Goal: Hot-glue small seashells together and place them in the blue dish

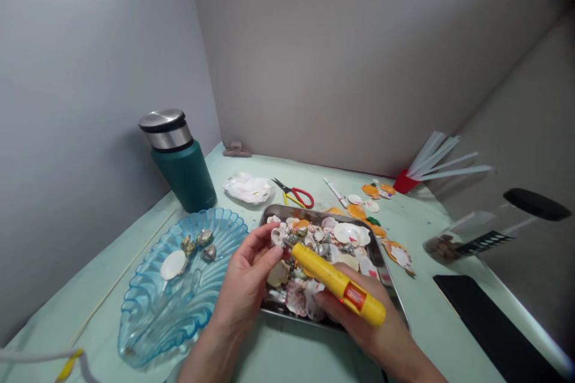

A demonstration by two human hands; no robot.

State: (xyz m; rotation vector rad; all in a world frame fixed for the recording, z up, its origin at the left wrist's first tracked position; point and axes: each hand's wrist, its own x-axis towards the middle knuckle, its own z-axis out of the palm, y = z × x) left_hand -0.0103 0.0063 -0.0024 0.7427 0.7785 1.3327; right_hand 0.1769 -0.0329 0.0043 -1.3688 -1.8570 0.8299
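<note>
My left hand [245, 287] pinches a small pale shell [277, 236] between thumb and fingers, over the left end of a metal tray [395, 293] filled with several shells. My right hand [368, 326] grips a yellow glue gun [339, 283] with an orange trigger; its tip points at the pinched shell and nearly touches it. To the left lies a blue shell-shaped glass dish [166, 305] with a white flat shell [173, 264] and a few small snail shells in it.
A teal flask [179, 161] with a steel lid stands at the back left. Behind the tray lie a white cloth [249, 187], red-handled scissors [296, 194], a pen [335, 191], orange painted shells [371, 191] and a red holder of glue sticks [406, 181]. A black pad [485, 323] lies right.
</note>
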